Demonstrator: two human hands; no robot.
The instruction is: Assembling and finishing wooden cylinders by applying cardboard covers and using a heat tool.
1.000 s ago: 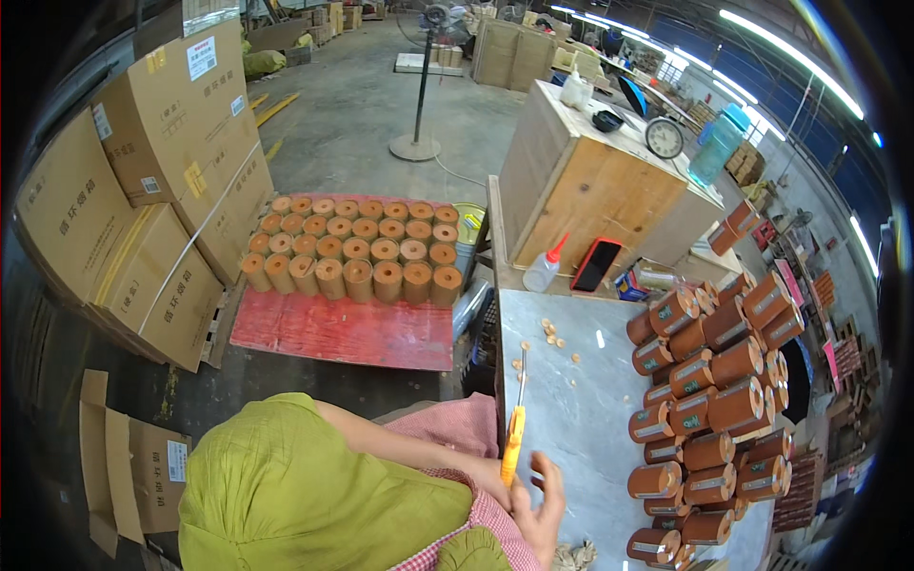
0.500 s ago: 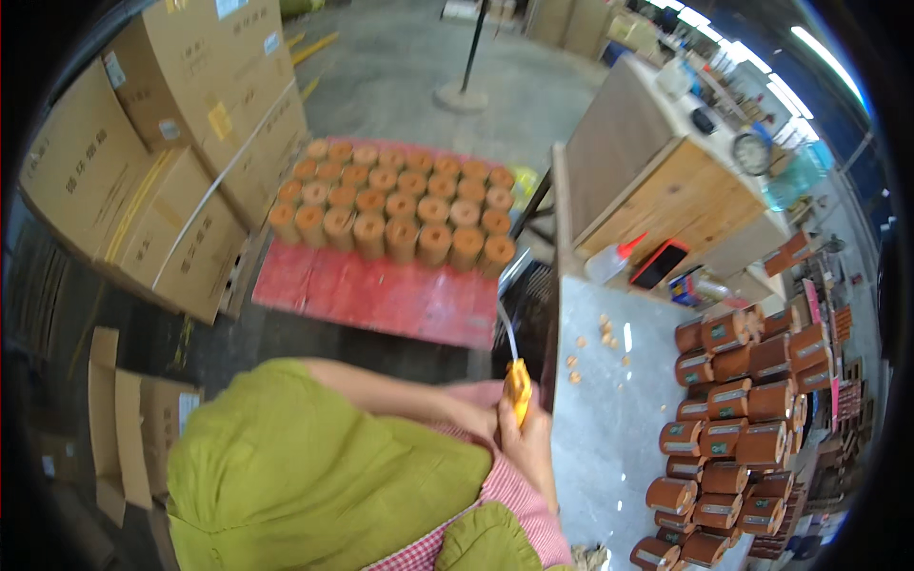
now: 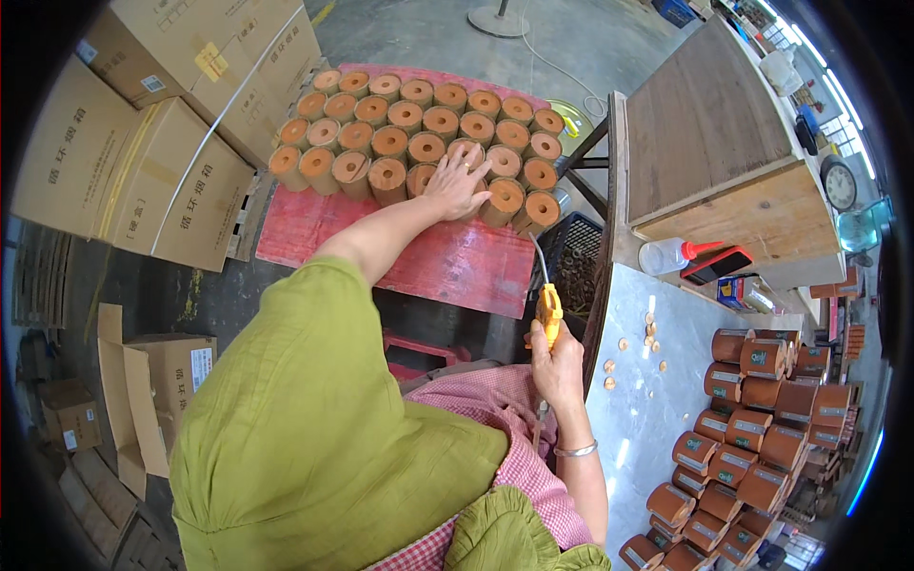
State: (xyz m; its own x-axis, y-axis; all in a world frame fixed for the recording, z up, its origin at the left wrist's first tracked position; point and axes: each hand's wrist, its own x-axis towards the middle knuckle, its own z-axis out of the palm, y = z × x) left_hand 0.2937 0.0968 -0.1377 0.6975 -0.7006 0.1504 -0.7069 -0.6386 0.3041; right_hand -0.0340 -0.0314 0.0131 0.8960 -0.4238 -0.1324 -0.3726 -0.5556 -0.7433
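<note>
Grey concrete floor, stacked cardboard boxes on the left, wooden cabinet on the right.

Under our left hand we see tan-orange rolls on a red board. Our right hand grips an orange-yellow tool. Beside it, the worktop is speckled grey; our sleeve is olive green.

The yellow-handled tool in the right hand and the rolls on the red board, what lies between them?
In the head view, only bare red board separates the tool from the nearest rolls.
</note>
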